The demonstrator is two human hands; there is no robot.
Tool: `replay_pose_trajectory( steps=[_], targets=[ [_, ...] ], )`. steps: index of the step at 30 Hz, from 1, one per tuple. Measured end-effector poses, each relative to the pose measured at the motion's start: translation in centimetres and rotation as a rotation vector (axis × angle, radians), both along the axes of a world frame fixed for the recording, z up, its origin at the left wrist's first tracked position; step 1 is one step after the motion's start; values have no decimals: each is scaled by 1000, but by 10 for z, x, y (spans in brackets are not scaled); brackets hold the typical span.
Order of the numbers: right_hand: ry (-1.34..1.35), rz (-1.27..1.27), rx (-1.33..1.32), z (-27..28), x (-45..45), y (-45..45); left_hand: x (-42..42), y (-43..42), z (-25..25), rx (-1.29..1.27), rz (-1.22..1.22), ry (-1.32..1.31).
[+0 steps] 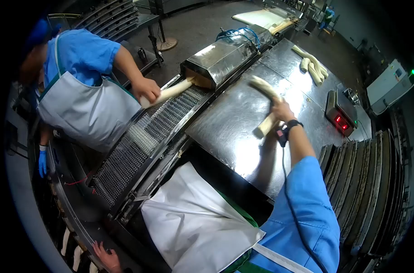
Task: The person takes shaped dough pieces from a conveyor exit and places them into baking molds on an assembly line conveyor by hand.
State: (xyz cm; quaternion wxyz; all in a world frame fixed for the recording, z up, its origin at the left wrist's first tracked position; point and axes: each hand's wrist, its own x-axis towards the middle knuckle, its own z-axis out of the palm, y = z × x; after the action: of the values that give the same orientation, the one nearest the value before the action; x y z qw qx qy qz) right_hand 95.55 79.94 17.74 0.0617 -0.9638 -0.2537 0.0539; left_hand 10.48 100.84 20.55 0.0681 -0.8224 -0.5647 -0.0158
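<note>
My right hand (282, 111) is closed around a long pale dough roll (265, 86), holding it above the metal table (225, 118). One end of that roll points away from me, the other down toward the table. At the lower left, my left hand (107, 258) has its fingers apart, close to a dark metal edge (82, 227); I see nothing in it. Across the mesh conveyor (145, 136), a co-worker's hand (145, 88) grips another dough roll (175, 90), whose far end lies at the mouth of a metal housing (225, 54).
Several dough rolls (312, 66) lie at the table's far end. A scale (341, 113) with red digits stands at the right, above stacked curved trays (361, 182). A blue-gloved hand (42, 161) shows at the left. Dough strips (77, 257) lie at the lower left.
</note>
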Motion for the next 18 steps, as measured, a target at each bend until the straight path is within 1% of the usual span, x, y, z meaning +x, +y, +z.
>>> replay_pose_trajectory(
  steps=[2, 4, 5, 6, 7, 8, 9, 10, 11, 12, 13, 14, 15, 16, 17, 18],
  targets=[
    [72, -195, -8, -15, 26, -44, -11, 6, -11, -69, 51, 49],
    [134, -351, -1, -2, 21, -62, -11, 7, -11, -63, 28, 70],
    [205, -539, 182, 0, 12, -74, -11, 8, -10, -47, 22, 97],
    [184, -576, 244, -8, 12, -79, -13, 9, -11, -48, 25, 148],
    [194, -589, 256, -16, 13, -80, -34, 23, -40, -59, 18, 150],
    [183, -594, 193, -18, 7, -73, -68, 41, -83, -32, 97, 103],
    [175, -574, 131, -24, 7, -59, -63, 31, -79, -2, 199, 56],
    [-61, -175, -150, -46, 19, -58, -64, 23, -72, -66, 178, -28],
    [-217, 216, -344, -46, 11, -46, -62, 12, -67, -72, 183, -55],
    [-479, 592, -497, -45, 2, -33, -35, -1, -43, -114, 184, -186],
    [-434, 677, -568, -36, -11, -22, -35, -14, -46, -43, 149, -171],
    [-412, 772, -648, -36, -9, -9, -19, -27, -32, -62, 186, -171],
    [-370, 711, -554, -42, -12, 4, -16, -16, -29, -82, 221, -173],
    [-255, 460, -274, -44, -16, 10, -6, -20, -29, -70, 203, -213],
    [-206, 273, -42, -46, -25, 18, -10, -7, -39, -59, 162, -273],
    [-233, 215, 95, -50, -30, 28, -7, 0, -34, -107, 194, -287]
  ],
)
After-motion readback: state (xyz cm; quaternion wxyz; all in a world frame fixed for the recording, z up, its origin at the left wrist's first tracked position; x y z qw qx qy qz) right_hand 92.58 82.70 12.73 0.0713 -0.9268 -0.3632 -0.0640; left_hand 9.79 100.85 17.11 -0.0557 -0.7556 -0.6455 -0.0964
